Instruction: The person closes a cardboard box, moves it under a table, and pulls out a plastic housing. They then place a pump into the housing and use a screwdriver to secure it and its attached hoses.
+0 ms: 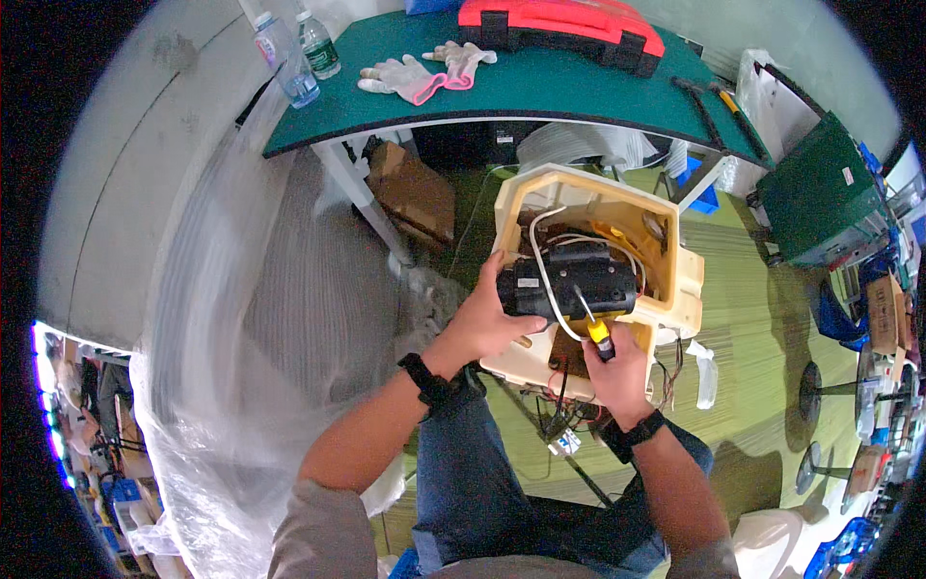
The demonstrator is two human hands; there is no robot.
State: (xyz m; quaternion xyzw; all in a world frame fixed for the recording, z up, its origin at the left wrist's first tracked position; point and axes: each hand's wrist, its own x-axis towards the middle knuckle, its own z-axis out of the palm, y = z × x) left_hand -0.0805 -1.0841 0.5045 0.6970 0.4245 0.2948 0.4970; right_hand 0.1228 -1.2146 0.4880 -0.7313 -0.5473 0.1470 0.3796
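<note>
A black cylindrical motor-like unit (540, 289) lies across the opening of a cream plastic housing (588, 180). My left hand (487, 314) grips the unit's left end, thumb along its near side and fingers over the far side. In my right hand (617, 365) is a screwdriver (599, 335) with a yellow and black handle. Its shaft points up and left onto the black unit; whether the tip sits in a screw is too small to tell. A white cable (542, 253) loops over the unit. Loose wires (559, 415) hang below the housing.
Ahead stands a green-topped table (559, 92) bearing a red toolbox (569, 27), work gloves (410, 77), two bottles (316, 46) and hammers (699, 108). Clear plastic wrap (260, 318) covers a bulky thing at left. A cardboard box (410, 188) is under the table; a green cabinet (825, 198) stands right.
</note>
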